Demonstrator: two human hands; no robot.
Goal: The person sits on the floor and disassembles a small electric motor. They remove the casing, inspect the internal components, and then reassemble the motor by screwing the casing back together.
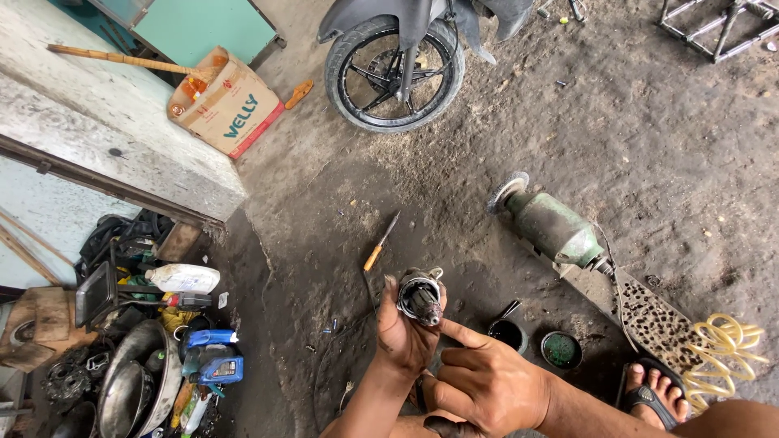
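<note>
My left hand (403, 337) grips a greasy round metal part (420, 296) with a shaft in its middle, held up over the dirt floor. My right hand (485, 381) is just below and to the right, its forefinger stretched out and touching the part's lower edge. A screwdriver with an orange handle (380, 242) lies on the ground just beyond the part. My foot in a black sandal (653, 391) rests at the lower right.
A green angle grinder (550, 225) lies on a spotted board (649, 312) to the right, by a coiled yellow hose (720, 347). Two small round tins (535, 341) sit near my hands. A motorcycle wheel (395, 71), a cardboard box (226, 103) and cluttered bottles and pans (162, 357) stand around.
</note>
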